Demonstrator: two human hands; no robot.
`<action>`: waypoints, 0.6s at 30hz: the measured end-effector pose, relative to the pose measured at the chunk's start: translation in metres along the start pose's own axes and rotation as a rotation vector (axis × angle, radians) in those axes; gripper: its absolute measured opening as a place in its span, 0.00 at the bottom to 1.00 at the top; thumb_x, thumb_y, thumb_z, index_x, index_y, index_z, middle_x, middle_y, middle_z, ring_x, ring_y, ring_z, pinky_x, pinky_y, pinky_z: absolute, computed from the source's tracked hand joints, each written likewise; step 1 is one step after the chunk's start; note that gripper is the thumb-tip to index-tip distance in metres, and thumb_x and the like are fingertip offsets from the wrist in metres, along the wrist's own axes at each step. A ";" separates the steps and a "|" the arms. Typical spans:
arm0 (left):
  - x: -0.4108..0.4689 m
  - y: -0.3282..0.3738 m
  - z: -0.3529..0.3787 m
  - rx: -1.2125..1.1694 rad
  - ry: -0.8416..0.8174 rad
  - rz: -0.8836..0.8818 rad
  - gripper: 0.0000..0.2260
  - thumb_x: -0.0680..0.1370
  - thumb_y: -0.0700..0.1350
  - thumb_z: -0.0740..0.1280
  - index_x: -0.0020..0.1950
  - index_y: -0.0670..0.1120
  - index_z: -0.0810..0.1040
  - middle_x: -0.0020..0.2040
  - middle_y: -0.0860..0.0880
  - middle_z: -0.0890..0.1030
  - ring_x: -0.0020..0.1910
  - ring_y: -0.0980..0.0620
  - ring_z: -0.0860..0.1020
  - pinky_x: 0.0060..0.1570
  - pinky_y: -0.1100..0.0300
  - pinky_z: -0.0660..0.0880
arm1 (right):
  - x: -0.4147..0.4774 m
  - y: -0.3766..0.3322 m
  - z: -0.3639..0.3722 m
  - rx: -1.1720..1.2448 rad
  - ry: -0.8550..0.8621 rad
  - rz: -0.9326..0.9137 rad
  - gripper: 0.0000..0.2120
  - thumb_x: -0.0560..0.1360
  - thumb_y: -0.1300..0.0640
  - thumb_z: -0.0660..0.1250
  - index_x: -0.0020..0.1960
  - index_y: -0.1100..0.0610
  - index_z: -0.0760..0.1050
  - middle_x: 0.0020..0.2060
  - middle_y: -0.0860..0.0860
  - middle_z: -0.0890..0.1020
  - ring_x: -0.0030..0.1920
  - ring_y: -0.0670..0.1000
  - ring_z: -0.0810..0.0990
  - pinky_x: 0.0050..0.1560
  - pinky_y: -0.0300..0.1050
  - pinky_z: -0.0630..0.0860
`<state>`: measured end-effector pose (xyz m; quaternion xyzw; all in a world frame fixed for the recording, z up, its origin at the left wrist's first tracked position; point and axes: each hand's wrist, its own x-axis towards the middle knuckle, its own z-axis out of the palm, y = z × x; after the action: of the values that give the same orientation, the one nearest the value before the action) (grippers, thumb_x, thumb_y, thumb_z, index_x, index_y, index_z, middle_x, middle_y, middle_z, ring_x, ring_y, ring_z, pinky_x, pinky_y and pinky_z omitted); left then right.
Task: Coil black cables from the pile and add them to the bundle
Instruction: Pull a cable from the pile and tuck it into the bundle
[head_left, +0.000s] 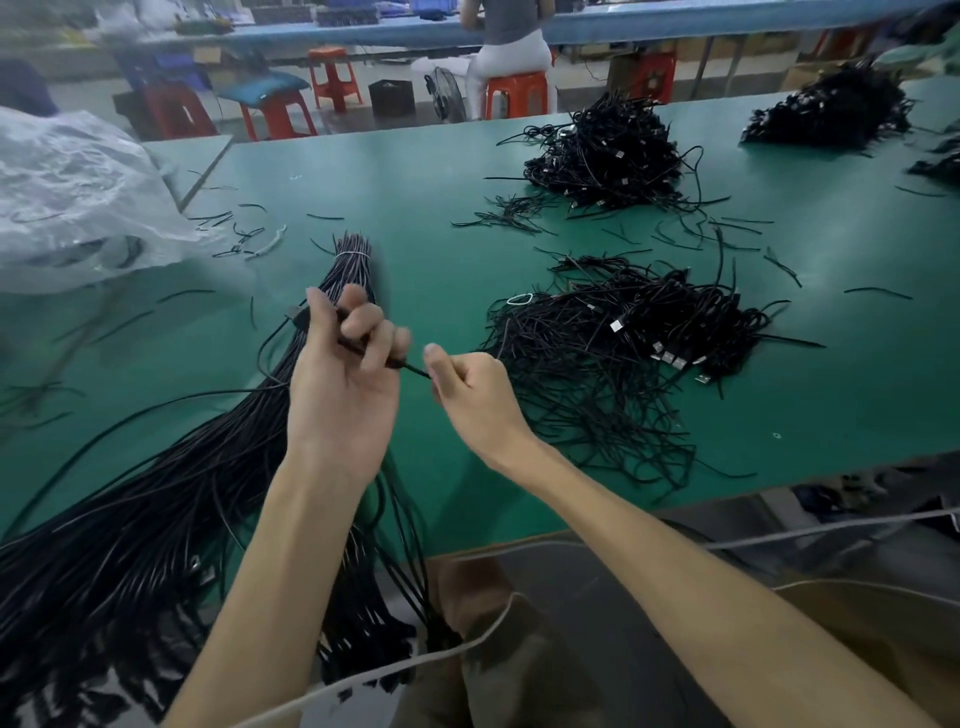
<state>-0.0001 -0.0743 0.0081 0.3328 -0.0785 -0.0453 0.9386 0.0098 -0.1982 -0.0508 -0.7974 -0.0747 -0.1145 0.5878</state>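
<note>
Here left hand and right hand each pinch one cable over the bundle (pile right, plastic bag left).

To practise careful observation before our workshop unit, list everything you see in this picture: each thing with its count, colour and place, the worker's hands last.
table: one, green, fills the middle of the view
bundle: one, black with a white tie, on the table at left
near pile: one, black, loose cables right of the hands
far piles: at least two, black, table's far side
plastic bag: one, clear, far left
stools: several, orange, floor beyond the table
held cable: one, black, between the hands
left hand: one, grips the held cable
right hand: one, pinches its end
</note>
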 end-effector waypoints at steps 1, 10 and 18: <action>-0.003 0.002 0.000 0.036 -0.033 -0.044 0.19 0.88 0.55 0.53 0.44 0.49 0.76 0.30 0.56 0.67 0.25 0.58 0.63 0.33 0.64 0.66 | 0.002 0.004 -0.002 -0.020 0.016 0.022 0.28 0.85 0.52 0.59 0.28 0.54 0.57 0.24 0.52 0.59 0.27 0.49 0.56 0.32 0.48 0.54; -0.029 -0.022 -0.027 1.264 -0.424 -0.230 0.25 0.81 0.63 0.56 0.32 0.51 0.78 0.23 0.52 0.70 0.23 0.54 0.64 0.27 0.63 0.62 | 0.012 -0.008 -0.022 -0.187 -0.051 -0.060 0.30 0.84 0.51 0.61 0.26 0.53 0.56 0.21 0.50 0.61 0.25 0.48 0.59 0.29 0.48 0.59; -0.015 -0.024 -0.052 1.430 -0.216 -0.013 0.20 0.82 0.61 0.54 0.54 0.52 0.82 0.49 0.52 0.86 0.48 0.56 0.82 0.51 0.56 0.76 | 0.011 -0.022 -0.018 -0.058 -0.123 -0.068 0.31 0.84 0.51 0.62 0.25 0.59 0.61 0.18 0.50 0.66 0.23 0.46 0.64 0.28 0.45 0.65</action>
<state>-0.0066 -0.0589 -0.0487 0.8597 -0.1793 -0.0208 0.4778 0.0127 -0.2087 -0.0222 -0.8165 -0.1342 -0.0872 0.5547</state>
